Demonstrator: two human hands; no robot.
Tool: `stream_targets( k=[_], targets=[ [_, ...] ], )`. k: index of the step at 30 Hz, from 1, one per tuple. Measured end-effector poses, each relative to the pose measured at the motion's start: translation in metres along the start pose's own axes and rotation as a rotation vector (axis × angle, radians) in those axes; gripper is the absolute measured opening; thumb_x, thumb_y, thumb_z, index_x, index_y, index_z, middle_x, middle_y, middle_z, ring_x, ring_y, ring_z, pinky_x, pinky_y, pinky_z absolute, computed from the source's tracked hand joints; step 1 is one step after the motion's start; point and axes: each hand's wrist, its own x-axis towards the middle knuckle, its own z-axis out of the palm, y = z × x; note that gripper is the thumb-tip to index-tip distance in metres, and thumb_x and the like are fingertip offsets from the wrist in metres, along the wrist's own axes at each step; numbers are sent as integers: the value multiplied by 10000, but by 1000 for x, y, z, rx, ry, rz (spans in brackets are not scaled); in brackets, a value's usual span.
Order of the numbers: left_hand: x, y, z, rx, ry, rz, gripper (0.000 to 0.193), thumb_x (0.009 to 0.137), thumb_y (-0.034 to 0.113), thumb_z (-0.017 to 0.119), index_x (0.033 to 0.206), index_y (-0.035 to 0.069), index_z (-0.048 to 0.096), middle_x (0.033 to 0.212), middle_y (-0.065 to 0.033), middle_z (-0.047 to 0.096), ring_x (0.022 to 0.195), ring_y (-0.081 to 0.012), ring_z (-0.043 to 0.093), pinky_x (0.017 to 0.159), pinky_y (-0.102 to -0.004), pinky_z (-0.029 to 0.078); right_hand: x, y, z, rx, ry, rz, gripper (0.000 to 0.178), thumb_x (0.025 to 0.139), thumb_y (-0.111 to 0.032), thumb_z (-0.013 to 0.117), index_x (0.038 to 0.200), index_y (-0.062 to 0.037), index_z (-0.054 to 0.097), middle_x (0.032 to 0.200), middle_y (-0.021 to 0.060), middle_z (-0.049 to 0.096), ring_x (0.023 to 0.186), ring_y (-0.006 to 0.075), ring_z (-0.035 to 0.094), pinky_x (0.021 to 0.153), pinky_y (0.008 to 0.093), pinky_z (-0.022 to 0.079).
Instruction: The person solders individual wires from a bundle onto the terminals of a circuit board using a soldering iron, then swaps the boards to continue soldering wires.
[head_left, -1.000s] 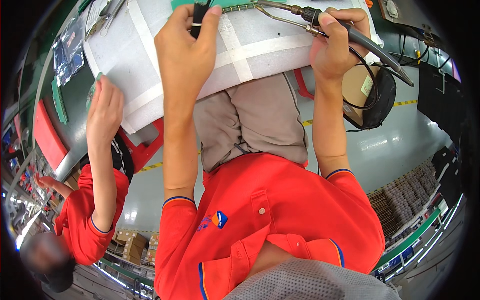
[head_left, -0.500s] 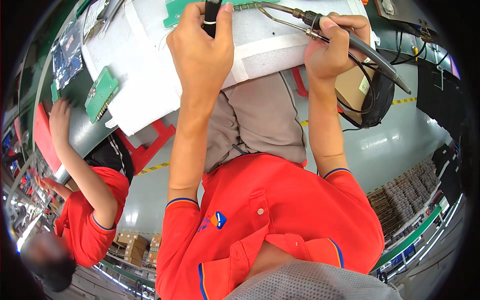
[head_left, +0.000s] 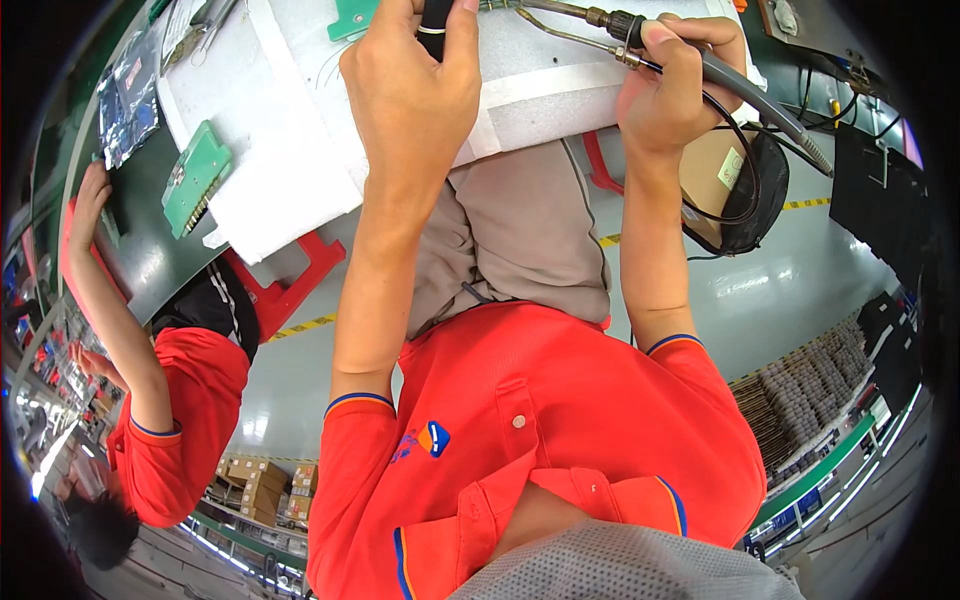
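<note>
My left hand (head_left: 415,100) is closed round a black, round-handled tool (head_left: 433,38) with a thin white band; its upper end lies beyond the picture's top edge. A green circuit board (head_left: 350,18) shows beside those fingers, on a white foam pad (head_left: 300,130). My right hand (head_left: 668,95) grips a soldering iron (head_left: 622,28) like a pen. From its front, a straight metal tip and a thin bent tube reach left toward a row of metal pins at the top edge. Whether the tip touches the pins I cannot tell.
Left of the foam lie another green board (head_left: 195,180) and a silvery bag (head_left: 130,100). A co-worker's hand (head_left: 90,190) rests by the bench's left edge. The iron's grey cable (head_left: 770,115) trails right, above a cardboard box (head_left: 710,185) with black wires.
The co-worker's hand has moved left and slightly up, away from the boards, and the arm has shifted left. My hands keep their grips; the view has shifted slightly.
</note>
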Motion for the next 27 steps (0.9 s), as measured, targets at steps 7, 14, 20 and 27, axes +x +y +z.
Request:
stream_targets(
  k=[7, 14, 20, 27],
  targets=[
    [-2, -3, 3, -86, 48, 52, 299, 902, 224, 699, 938, -62, 621, 686, -46, 606, 563, -83, 345, 520, -249, 318, -9, 16, 17, 1006, 89, 159, 123, 803, -49, 597, 797, -45, 474, 685, -7, 477, 593, 46, 407, 572, 186, 342],
    [-1, -3, 3, -78, 26, 32, 285, 902, 210, 696, 943, -63, 626, 739, -62, 657, 584, -83, 385, 542, -241, 345, -6, 20, 12, 917, 64, 145, 129, 804, -56, 597, 783, -44, 470, 674, -8, 478, 586, 43, 398, 567, 186, 338],
    [0, -2, 5, -90, 35, 68, 291, 902, 217, 696, 953, -61, 627, 759, -66, 671, 585, -84, 409, 548, -237, 362, -4, 5, 13, 493, -44, 131, 126, 809, -59, 611, 820, -39, 488, 687, -5, 502, 580, 46, 416, 572, 182, 350],
    [0, 0, 5, -86, 57, 42, 303, 900, 238, 701, 956, -52, 630, 718, -44, 629, 553, -77, 382, 528, -242, 347, -2, 11, -18, -130, -9, 16, 166, 672, 47, 680, 789, -69, 660, 667, 23, 495, 597, 208, 457, 549, 311, 316]
  ],
)
